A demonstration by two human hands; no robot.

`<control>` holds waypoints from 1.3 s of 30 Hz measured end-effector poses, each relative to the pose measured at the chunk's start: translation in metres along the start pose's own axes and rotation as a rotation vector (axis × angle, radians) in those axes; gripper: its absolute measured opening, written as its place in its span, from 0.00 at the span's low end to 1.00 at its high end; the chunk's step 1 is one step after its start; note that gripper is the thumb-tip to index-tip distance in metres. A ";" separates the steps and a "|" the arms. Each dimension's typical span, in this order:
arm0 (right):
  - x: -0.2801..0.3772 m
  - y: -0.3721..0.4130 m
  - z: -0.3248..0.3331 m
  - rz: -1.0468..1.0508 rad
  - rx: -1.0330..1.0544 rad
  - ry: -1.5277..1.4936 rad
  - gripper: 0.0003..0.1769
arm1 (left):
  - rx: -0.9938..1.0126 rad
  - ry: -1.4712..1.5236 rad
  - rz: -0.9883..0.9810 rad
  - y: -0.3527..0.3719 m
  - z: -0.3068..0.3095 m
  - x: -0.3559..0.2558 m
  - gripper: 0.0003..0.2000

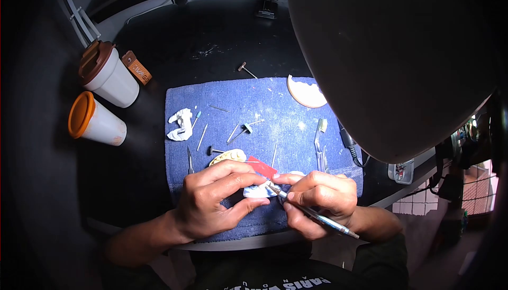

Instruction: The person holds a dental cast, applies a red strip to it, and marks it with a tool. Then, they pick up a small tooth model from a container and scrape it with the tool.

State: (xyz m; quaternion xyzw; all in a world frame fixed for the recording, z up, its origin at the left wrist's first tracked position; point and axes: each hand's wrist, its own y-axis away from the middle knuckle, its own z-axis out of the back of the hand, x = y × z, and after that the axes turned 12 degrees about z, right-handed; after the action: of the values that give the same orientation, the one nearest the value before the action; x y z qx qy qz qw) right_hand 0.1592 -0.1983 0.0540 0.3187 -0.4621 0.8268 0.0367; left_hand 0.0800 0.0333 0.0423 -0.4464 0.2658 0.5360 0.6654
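Note:
My left hand (219,196) grips a small white and bluish piece (255,191), probably a dental cast, between thumb and fingers. My right hand (324,200) is closed around a slim silver pen (329,222), possibly a mechanical pencil. Its tip meets or nearly meets the white piece; fingers partly hide the contact. One right fingertip rests close to that piece. Just beyond my fingers lies a red strip of paper or film (260,166). A yellowish dental cast (232,155) sits past my left hand, partly covered by it.
Several thin burs and a teal disc (247,128) lie on the blue towel (286,105), with white crumpled material (181,125) and a toothbrush (320,136). Two lidded cups (114,81) stand left. A large dark lamp head (391,62) overhangs the right side.

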 end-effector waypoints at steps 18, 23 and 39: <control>0.000 0.003 0.000 -0.012 0.028 0.015 0.08 | 0.000 0.024 0.002 0.001 -0.001 0.001 0.17; -0.001 0.001 0.000 -0.002 0.033 0.002 0.08 | 0.002 0.010 0.002 0.001 0.000 0.001 0.19; -0.001 0.000 0.000 0.020 0.051 -0.006 0.08 | 0.002 0.010 -0.010 0.001 -0.001 0.001 0.19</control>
State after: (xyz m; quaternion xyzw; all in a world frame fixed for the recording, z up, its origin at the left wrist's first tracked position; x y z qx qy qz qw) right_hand 0.1602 -0.1984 0.0533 0.3176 -0.4442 0.8375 0.0190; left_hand 0.0797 0.0336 0.0406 -0.4497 0.2674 0.5300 0.6673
